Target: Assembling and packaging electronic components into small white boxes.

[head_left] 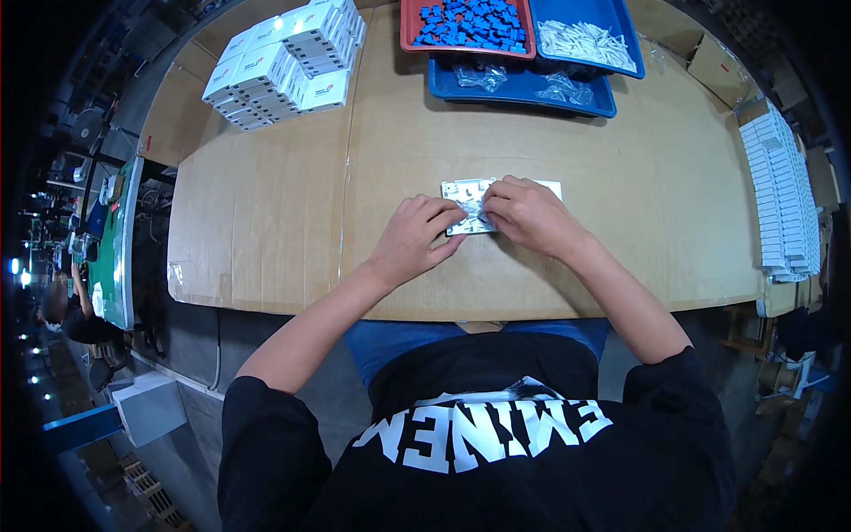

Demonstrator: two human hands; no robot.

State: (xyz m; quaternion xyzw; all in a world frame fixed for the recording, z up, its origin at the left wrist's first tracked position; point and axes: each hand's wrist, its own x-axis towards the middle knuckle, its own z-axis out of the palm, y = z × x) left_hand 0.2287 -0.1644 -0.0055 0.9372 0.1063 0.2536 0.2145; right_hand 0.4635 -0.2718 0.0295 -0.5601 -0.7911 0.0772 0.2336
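Note:
A white, flat plastic housing (459, 189) with moulded parts on its upper face lies on the cardboard-covered table before me. My left hand (417, 235) is closed at its left side, fingertips over the face and thumb by the lower edge. My right hand (530, 215) is closed in a pinch over the right part of the housing. Something clear and shiny, perhaps thin plastic film (472, 209), shows between the fingertips; the fingers hide most of it. Behind my right hand, a white flat piece (552, 188) sticks out, partly covered.
Stacked white boxes (266, 75) stand far left. At the back are a red tray (406, 40) of blue parts, a blue tray (634, 53) of white parts and a lower blue tray (496, 102) with clear bags. White pieces (780, 191) are stacked at the right edge.

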